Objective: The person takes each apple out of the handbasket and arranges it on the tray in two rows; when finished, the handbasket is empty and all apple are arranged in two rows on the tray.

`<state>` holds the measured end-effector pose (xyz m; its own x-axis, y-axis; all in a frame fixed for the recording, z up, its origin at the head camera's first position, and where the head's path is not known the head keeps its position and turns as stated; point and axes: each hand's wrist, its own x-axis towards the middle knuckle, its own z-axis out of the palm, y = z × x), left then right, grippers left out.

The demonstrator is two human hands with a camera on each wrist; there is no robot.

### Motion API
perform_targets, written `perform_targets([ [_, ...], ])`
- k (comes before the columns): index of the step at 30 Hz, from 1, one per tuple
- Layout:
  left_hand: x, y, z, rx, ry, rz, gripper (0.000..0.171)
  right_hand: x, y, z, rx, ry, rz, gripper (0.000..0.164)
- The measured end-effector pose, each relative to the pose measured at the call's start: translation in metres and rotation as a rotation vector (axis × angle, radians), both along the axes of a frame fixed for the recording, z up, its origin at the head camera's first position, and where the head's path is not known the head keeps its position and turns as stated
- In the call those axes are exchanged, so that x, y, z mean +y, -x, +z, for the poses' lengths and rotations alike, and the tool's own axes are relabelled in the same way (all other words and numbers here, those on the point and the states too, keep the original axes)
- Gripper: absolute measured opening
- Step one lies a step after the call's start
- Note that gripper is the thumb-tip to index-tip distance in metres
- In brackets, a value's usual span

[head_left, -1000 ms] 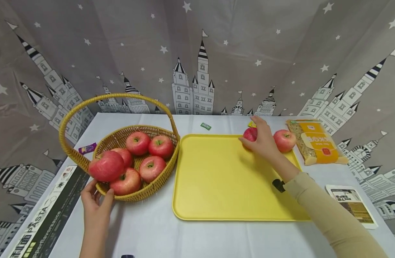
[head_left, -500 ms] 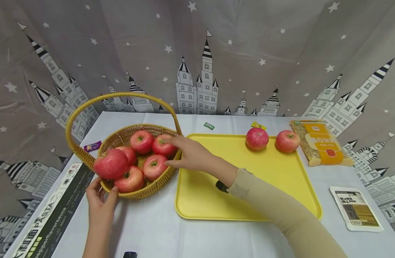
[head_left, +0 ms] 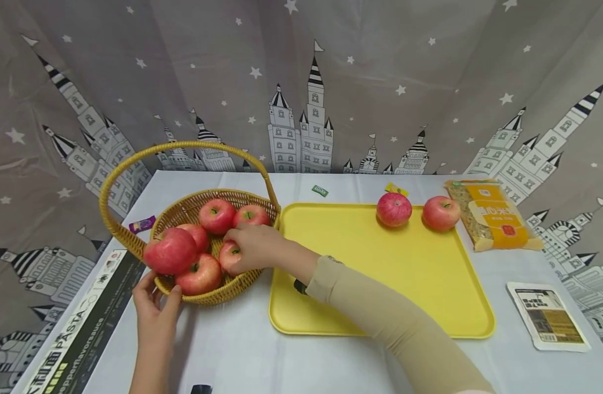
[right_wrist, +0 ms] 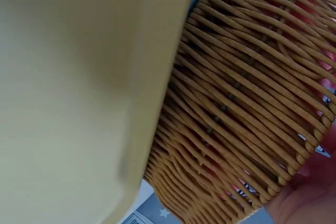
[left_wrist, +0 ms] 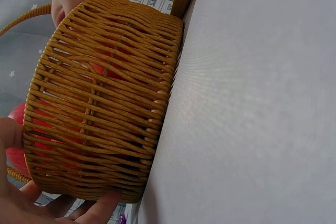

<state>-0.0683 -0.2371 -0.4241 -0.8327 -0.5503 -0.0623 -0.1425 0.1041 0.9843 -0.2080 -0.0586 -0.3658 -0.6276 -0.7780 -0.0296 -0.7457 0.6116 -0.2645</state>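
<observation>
A yellow wicker basket (head_left: 242, 281) with a tall handle holds several red apples. My left hand (head_left: 156, 312) grips its near left side, thumb and fingers on the woven wall (left_wrist: 105, 103), below a large apple (head_left: 170, 251) piled on the others. Over the basket's right rim reaches my right hand (head_left: 259, 246), its fingers curled round an apple (head_left: 227, 256) that it partly hides. Another apple (head_left: 252, 215) sits just behind that hand. On the yellow tray (head_left: 351, 241) two apples stand at the far right: a darker one (head_left: 394, 209) and a paler one (head_left: 441, 213).
A bag of grains (head_left: 496, 215) lies right of the tray, with a white packet (head_left: 548, 316) nearer. Small green (head_left: 319, 190), yellow (head_left: 396, 189) and purple (head_left: 142, 224) wrappers lie about. A long pasta box (head_left: 85, 323) runs along the left edge.
My right hand has left the dark apple on the tray, moved left to the basket and closed its fingers round an apple there. The left hand stays at the basket.
</observation>
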Motion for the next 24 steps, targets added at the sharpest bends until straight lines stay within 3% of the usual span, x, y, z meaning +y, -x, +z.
perform_targets([
  [5, 0.001, 0.001, 0.000, 0.002, -0.003, 0.007, 0.062, 0.010, -0.001, 0.001, 0.017, 0.132, -0.021, 0.054],
  [9, 0.001, 0.001, -0.001, 0.011, -0.010, 0.011, 0.062, 0.031, -0.007, 0.016, 0.013, 0.305, -0.051, 0.059],
  [15, 0.000, 0.001, -0.001, 0.012, -0.014, 0.008, 0.062, 0.112, -0.008, 0.035, 0.038, 0.477, -0.151, 0.063],
  [18, 0.000, 0.001, -0.001, 0.018, -0.016, 0.016, 0.062, 0.150, 0.005, 0.027, 0.025, 0.474, -0.249, 0.064],
  [24, 0.001, 0.002, -0.003, 0.028, -0.030, 0.020, 0.061, 0.194, 0.042, -0.009, -0.071, 0.370, -0.463, 0.066],
])
